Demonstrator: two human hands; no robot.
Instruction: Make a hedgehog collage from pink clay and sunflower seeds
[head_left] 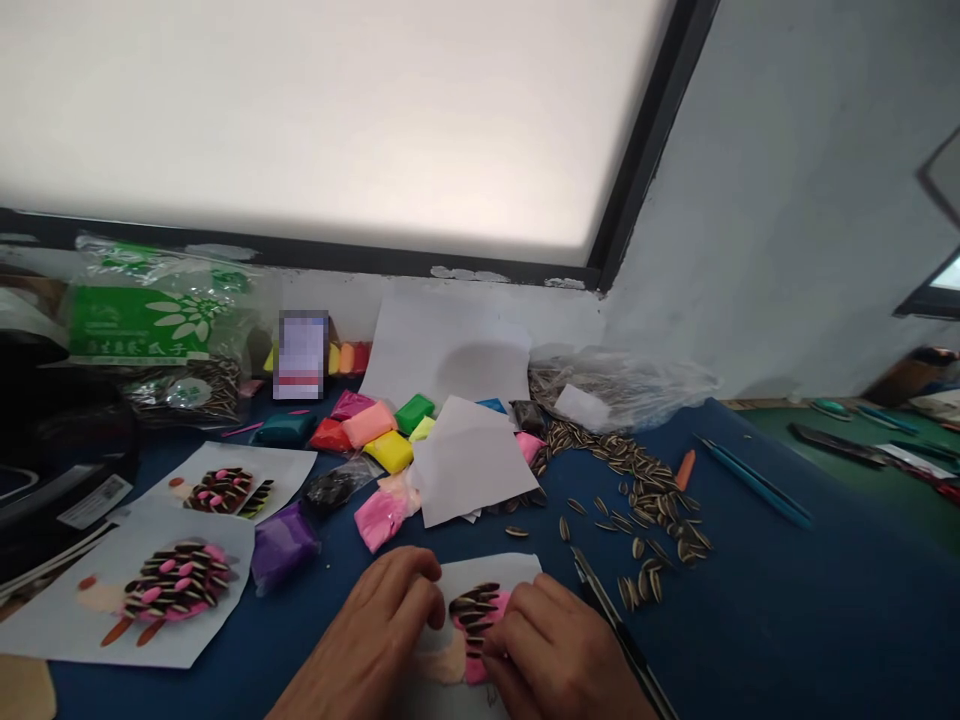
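A white sheet (491, 568) in front of me carries a small clay hedgehog (480, 622), with a pale peach head and a pink body stuck with striped sunflower seeds. On the sheet's left side rests my left hand (386, 625), fingers loosely bent beside the hedgehog and gripping nothing visible. My right hand (555, 645) is closed in a pinch at the right edge of the pink clay; its fingers hide whatever is between them. Two similar seed-covered hedgehogs lie on paper at the left, a nearer one (176, 582) and a farther one (219, 490).
Loose sunflower seeds (637, 470) spread to the right. Dark tweezers (619, 625) lie beside my right hand, and a blue pen-like tool (757, 482) farther right. Wrapped clay packets (390, 452), a purple packet (285, 545), paper pieces (472, 460) and a seed bag (161, 330) stand behind.
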